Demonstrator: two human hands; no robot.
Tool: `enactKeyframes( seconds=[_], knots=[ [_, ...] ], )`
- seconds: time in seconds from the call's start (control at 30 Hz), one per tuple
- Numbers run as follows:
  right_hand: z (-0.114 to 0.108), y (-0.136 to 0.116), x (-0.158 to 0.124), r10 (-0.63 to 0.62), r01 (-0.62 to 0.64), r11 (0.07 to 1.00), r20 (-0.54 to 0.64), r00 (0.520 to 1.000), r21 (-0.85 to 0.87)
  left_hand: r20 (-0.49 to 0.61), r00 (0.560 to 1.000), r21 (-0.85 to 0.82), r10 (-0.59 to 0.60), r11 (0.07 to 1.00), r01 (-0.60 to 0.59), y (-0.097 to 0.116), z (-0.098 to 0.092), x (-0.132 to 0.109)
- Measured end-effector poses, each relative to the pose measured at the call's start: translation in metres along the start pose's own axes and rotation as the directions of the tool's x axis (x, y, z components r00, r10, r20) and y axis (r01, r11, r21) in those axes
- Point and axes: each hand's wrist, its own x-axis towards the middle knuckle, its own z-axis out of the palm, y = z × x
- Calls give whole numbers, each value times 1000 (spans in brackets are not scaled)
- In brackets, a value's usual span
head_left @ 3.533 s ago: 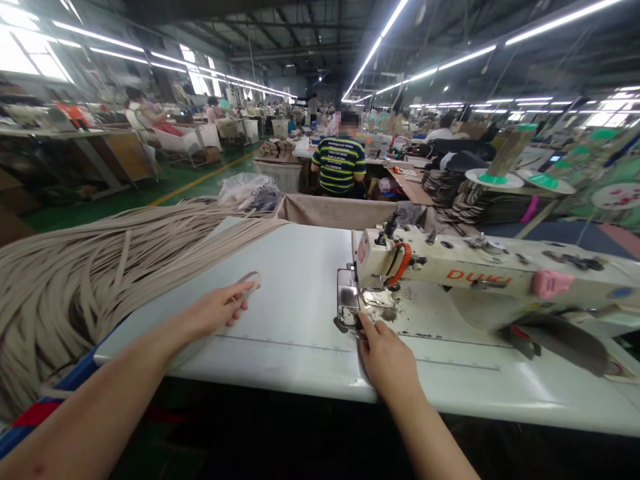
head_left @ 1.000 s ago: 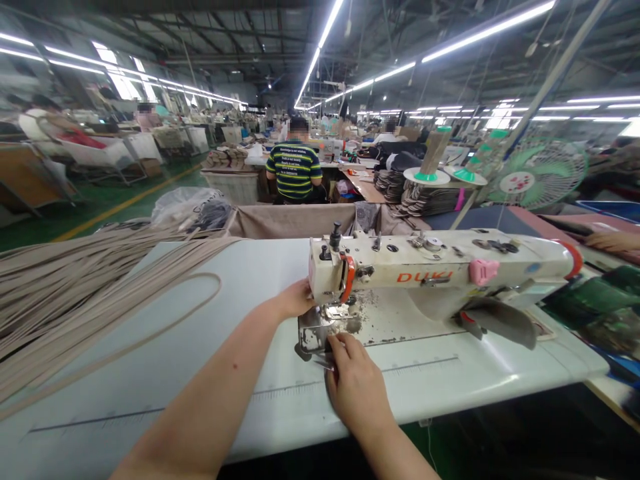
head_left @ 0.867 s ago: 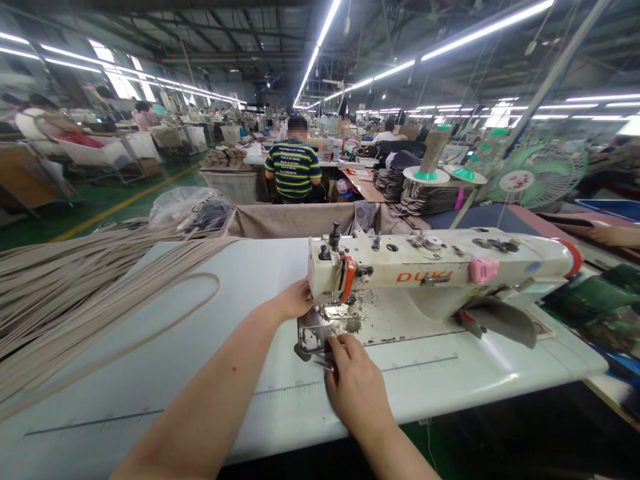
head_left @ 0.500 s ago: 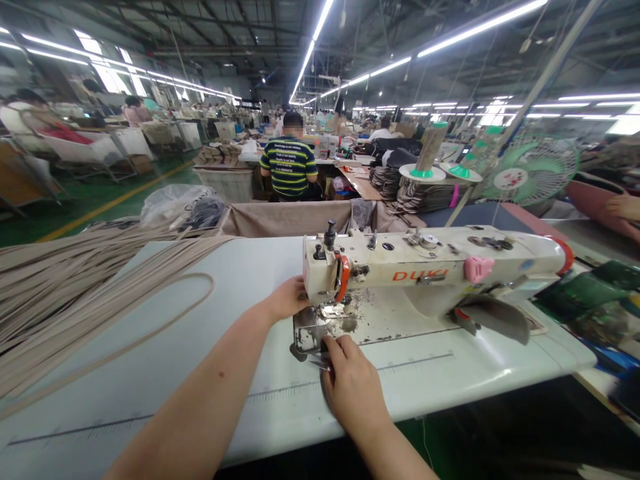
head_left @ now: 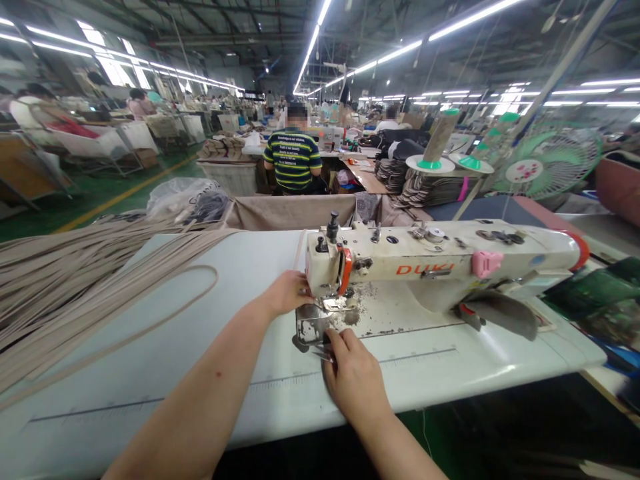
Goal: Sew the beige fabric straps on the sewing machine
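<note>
A white sewing machine [head_left: 440, 260] with an orange finger guard stands on the pale table. My left hand [head_left: 287, 293] reaches to the left of its needle area, fingers curled together and partly hidden by the machine head. From just behind that hand a narrow beige strip [head_left: 299, 250] rises beside the head; whether the fingers grip it is hidden. At the front edge of the worn metal needle plate [head_left: 313, 327], my right hand [head_left: 355, 370] is closed around small thread snips [head_left: 323, 354], whose silver blades point left.
Long beige fabric strips [head_left: 100, 287] are heaped on the left, one looping onto the table [head_left: 240, 267]. Behind the machine are a cloth-lined bin [head_left: 295, 212], thread cones [head_left: 440, 143] and a green fan [head_left: 550, 163]. A person in a striped shirt [head_left: 293, 160] sits beyond.
The view has shifted slightly, moving the machine a little to the right in the picture. The narrow strip now shows above my left hand. Both hands keep nearly the same places.
</note>
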Motion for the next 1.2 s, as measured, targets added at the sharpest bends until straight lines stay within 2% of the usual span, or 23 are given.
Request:
enactKeyframes(
  seconds=[0.17, 0.33, 0.63, 0.73, 1.0, 1.1, 1.2],
  knots=[
    [1, 1, 0, -10, 10, 1000, -7, 1000, 28, -4, 1000, 28, -27, 999, 28, 4, 2, -5],
    [3, 3, 2, -2, 3, 997, -13, 1000, 74, -34, 993, 62, -113, 991, 115, 13, 9, -20],
    [3, 13, 5, 78, -62, 944, -37, 996, 324, -63, 963, 39, -262, 964, 265, 30, 17, -30],
    [3, 14, 5, 100, -79, 924, -37, 994, 374, -112, 942, 24, -318, 946, 322, 38, 26, -35],
    [2, 18, 8, 140, -79, 836, -71, 988, 543, -222, 870, 18, -440, 890, 455, 71, 68, -51],
    [2, 20, 8, 142, -56, 799, -98, 985, 599, -194, 858, 36, -475, 871, 490, 87, 75, -54],
    [3, 22, 7, 149, -43, 777, -117, 982, 628, -119, 858, 76, -500, 857, 510, 103, 77, -55]
  ],
)
